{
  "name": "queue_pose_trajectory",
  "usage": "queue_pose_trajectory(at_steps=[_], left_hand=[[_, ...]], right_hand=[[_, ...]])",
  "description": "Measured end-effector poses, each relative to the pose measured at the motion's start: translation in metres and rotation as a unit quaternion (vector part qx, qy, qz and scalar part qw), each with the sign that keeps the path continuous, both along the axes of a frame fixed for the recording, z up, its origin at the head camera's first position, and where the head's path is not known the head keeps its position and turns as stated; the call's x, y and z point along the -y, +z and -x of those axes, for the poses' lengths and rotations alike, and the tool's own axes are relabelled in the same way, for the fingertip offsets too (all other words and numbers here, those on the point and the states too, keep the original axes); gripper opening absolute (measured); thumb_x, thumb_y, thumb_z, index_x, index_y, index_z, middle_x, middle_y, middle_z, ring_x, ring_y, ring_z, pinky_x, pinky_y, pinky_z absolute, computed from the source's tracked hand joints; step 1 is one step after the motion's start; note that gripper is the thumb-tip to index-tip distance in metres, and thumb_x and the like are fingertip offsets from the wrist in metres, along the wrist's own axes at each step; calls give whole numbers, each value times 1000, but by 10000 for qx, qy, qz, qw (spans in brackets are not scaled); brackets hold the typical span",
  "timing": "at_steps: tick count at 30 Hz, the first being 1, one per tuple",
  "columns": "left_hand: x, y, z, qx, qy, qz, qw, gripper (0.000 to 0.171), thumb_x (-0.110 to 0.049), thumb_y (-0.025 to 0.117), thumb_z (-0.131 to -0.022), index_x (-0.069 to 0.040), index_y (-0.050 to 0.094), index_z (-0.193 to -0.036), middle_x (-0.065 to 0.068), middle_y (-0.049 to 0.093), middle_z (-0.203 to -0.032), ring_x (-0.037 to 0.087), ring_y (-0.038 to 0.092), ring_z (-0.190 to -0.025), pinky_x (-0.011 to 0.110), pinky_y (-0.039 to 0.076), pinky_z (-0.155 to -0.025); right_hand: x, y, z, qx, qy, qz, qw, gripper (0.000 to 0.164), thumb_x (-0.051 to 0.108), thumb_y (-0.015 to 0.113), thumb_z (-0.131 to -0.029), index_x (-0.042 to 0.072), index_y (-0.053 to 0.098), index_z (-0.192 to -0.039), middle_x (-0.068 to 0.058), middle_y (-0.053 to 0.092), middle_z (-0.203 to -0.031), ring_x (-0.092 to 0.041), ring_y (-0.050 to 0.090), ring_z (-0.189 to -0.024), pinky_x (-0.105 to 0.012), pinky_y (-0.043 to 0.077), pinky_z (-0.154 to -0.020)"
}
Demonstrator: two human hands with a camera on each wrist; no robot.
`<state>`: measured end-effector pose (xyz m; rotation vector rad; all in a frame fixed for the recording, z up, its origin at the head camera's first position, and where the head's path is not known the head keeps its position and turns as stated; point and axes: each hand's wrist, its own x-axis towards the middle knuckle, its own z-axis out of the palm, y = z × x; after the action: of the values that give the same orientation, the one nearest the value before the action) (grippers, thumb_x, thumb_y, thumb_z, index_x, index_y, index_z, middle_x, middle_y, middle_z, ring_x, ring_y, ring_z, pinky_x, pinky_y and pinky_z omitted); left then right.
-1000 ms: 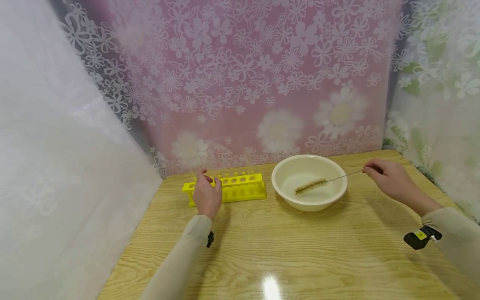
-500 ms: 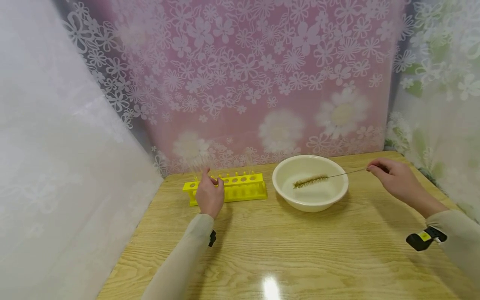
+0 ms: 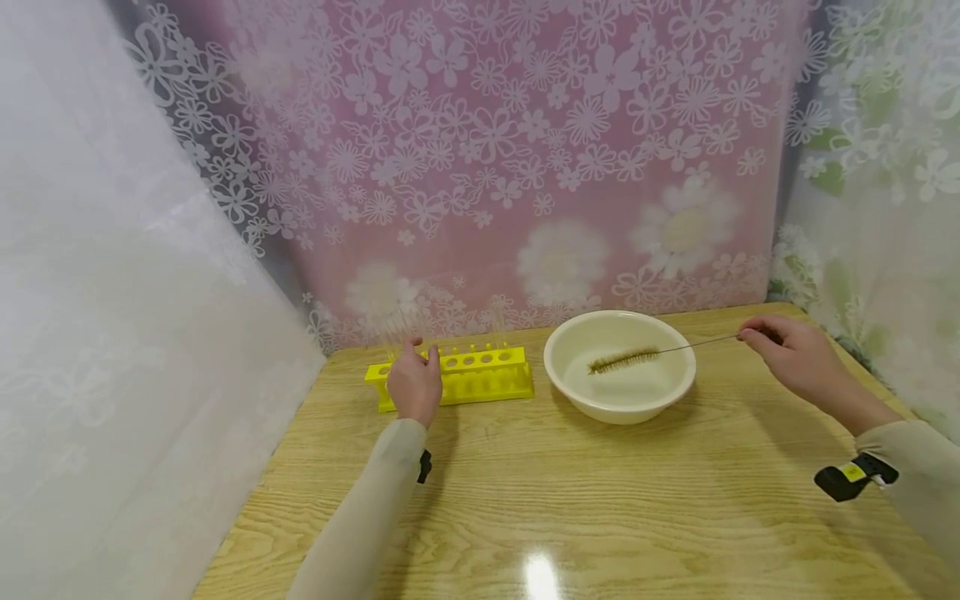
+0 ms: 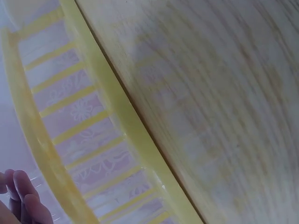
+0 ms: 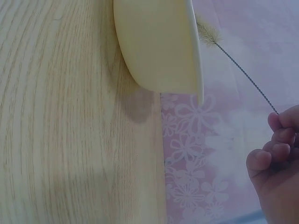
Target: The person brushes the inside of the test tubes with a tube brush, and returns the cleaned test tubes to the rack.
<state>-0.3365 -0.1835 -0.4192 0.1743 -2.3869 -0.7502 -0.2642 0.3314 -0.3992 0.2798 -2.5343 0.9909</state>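
Observation:
My right hand (image 3: pixel 787 354) pinches the thin twisted-wire handle of a test tube brush (image 3: pixel 624 360) between thumb and fingertips. Its tan bristles overlap the inside of a cream-white basin (image 3: pixel 555 385) in the head view. On the right wrist view, the bristle end (image 5: pixel 209 33) shows beyond the basin's rim. At the left, my left hand (image 3: pixel 415 385) is over a yellow test tube rack (image 3: pixel 487 386), thumb apart from the forefinger. Clear glass test tubes (image 3: pixel 392 331) stand in the rack just behind its fingertips. In the left wrist view, the fingers (image 4: pixel 23 184) overlap faint tubes.
More clear tubes (image 3: pixel 498 323) stand at the rack's right end, with several bare holes between. A wood-grain table (image 3: pixel 600 500) carries everything. A pink flowered curtain (image 3: pixel 465 167) hangs at its back edge, with pale sheets at both sides.
My left hand has shifted slightly at the rack and its thumb has lifted up, away from the fingers. The right hand and brush have drawn a little to the right.

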Motion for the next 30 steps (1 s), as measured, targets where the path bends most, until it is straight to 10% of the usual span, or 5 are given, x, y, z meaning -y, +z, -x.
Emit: queue_pose_trajectory(at_steps=[14,30], left_hand=[[-1,-2,7,-387,-151,-626,9972,31,-32,62,-101,-7,62,-120,4,61,-68,17,54,-51,33,44,-53],[-1,24,3,-1006,-832,-1269,9833,28,-30,67,-98,-8,64,-116,6,53,-79,20,47,-63,33,37,-61]], right_hand=[[-1,5,-1,28,-75,74,9999,29,27,51,-106,3,67,-113,1,61,-88,-11,47,-68,-27,38,-57],[-3,13,-3,232,-169,74,9996,35,31,47,-108,3,63,-119,-3,60,-91,-12,49,-66,-30,40,-54]])
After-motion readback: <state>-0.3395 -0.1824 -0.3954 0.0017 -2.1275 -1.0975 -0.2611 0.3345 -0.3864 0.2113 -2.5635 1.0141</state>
